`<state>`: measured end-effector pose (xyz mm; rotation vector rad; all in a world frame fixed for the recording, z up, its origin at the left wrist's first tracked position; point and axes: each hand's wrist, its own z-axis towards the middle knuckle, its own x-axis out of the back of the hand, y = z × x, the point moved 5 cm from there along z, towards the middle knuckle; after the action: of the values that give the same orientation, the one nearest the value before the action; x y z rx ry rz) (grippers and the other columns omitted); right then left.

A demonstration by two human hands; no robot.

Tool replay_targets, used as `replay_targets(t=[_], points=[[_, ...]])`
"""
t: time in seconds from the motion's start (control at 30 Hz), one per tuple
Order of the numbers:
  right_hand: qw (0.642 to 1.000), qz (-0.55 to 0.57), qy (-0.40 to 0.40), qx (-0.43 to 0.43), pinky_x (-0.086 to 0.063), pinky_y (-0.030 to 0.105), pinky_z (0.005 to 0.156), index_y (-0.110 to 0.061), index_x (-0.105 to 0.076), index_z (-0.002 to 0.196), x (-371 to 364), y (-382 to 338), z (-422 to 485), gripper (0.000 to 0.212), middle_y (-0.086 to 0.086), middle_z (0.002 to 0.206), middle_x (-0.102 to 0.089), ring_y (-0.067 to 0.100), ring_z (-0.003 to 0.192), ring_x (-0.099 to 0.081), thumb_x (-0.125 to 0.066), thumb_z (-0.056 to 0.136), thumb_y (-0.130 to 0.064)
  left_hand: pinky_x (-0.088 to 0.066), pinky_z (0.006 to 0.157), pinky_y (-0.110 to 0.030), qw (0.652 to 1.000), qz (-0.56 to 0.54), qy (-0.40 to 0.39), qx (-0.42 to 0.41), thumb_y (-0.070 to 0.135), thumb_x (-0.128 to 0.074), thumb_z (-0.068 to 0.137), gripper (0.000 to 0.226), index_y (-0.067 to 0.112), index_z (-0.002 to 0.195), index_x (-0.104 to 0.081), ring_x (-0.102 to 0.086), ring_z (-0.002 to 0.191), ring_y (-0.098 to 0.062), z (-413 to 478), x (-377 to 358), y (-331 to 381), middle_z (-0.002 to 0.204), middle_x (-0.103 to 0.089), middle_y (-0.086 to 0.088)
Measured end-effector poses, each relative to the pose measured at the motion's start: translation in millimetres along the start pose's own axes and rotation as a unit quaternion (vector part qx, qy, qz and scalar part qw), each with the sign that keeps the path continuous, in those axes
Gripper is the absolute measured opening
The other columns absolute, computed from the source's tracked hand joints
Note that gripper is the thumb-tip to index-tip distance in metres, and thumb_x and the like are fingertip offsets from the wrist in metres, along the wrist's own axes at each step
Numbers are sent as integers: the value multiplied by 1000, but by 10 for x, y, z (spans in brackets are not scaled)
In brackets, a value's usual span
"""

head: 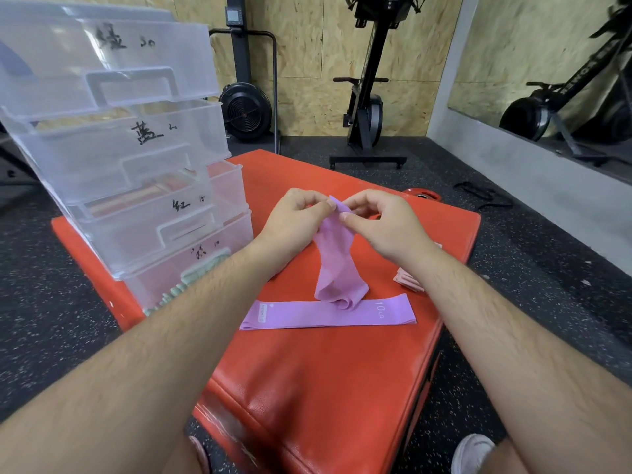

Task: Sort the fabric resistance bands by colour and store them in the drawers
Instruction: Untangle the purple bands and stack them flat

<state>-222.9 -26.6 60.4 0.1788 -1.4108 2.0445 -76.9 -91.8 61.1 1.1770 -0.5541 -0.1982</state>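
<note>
My left hand [295, 217] and my right hand [383, 222] both pinch the top end of a purple fabric band [337, 258], which hangs down twisted onto the red padded box [307, 378]. Its lower end rests on a second purple band [328, 314] that lies flat and is marked 10 LB. A pink band [408, 280] peeks out behind my right wrist. At the left stands a clear plastic drawer unit [136, 148] with several pulled-out drawers, each hand-labelled. One drawer holds reddish bands [136, 196]; the lowest holds pale green bands [191, 278].
Black speckled rubber floor surrounds the box. Exercise machines [367, 97] stand against the wooden back wall, and a mirror [564, 80] is at the right. A red weight plate [424, 195] lies past the box's far corner. My white shoe [473, 453] shows at the bottom.
</note>
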Motion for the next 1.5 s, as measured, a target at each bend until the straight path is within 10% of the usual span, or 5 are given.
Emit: replay_targets(t=[0.5, 0.87, 0.97, 1.1, 1.5], points=[[997, 60, 36, -38, -49, 22, 65, -15, -63, 84, 11, 10, -2, 13, -1, 76, -67, 9, 68, -61, -75, 86, -11, -42, 62, -20, 992, 22, 126, -6, 31, -72, 88, 25, 11, 88, -57, -47, 65, -5, 21, 113, -98, 75, -54, 6], [998, 23, 51, 27, -44, 18, 80, -17, -70, 94, -103, -84, -16, 21, 0, 99, -65, 7, 84, -58, -64, 80, -3, -50, 63, -21, 997, -39, 60, 21, 22, -71, 89, 12, 11, 85, -68, -61, 62, -4, 3, 97, -66, 68, -69, 5], [999, 40, -31, 2, -44, 21, 94, -24, -60, 117, -226, -35, 58, 37, -3, 120, -63, 10, 107, -58, -66, 83, -10, -50, 69, -29, 999, -19, 29, -5, 23, -71, 90, 12, 11, 88, -69, -61, 71, -9, -32, 174, -65, 80, -72, -3], [991, 39, -131, -12, -45, 25, 77, -9, -63, 99, -462, 2, 58, 4, 2, 90, -67, 9, 82, -58, -64, 95, -11, -50, 63, -28, 999, -9, 23, -40, 19, -67, 93, 9, 13, 88, -65, -60, 70, -13, -88, 308, -99, 81, -73, -5], [951, -209, -216, -74, -39, 32, 64, -14, -62, 87, -230, 411, -85, 9, -5, 75, -56, 14, 68, -48, -70, 89, -18, -53, 68, -33, 982, -93, 165, 5, 13, -61, 97, 14, 16, 83, -58, -57, 67, -14, -101, 822, -272, 77, -61, -2]])
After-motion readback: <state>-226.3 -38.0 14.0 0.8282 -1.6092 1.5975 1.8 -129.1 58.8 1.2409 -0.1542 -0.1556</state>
